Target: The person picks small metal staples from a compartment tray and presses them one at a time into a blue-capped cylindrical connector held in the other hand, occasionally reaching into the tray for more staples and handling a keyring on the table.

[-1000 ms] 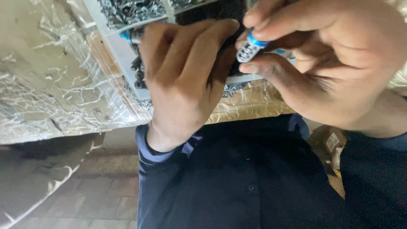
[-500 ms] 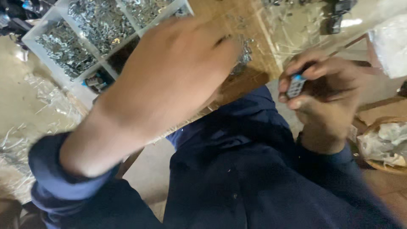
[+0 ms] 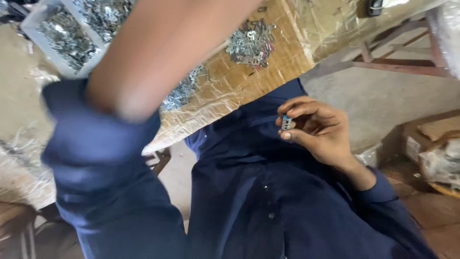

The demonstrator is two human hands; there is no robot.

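Pinching a small grey metal part with a blue tip [image 3: 286,122] between thumb and fingers [image 3: 306,109], the right hand [image 3: 320,132] hangs in front of the person's dark blue shirt [image 3: 268,192], off the near edge of the tabletop [image 3: 282,57]. The fingers are curled closed around the part, which stands roughly upright, its blue end uppermost. The left arm crosses the upper part of the view, blurred, its dark blue sleeve [image 3: 105,158] pushed up at the forearm; the left hand itself runs out of the top of the view, so I cannot tell how its fingers stand or whether they hold anything. On the tabletop, which is wrapped in clear crinkled plastic over a brown woven surface, a loose heap of small shiny metal pieces [image 3: 251,43] lies near the near edge. Toward the far left corner sits a white compartment tray [image 3: 33,33] filled with more metal pieces.
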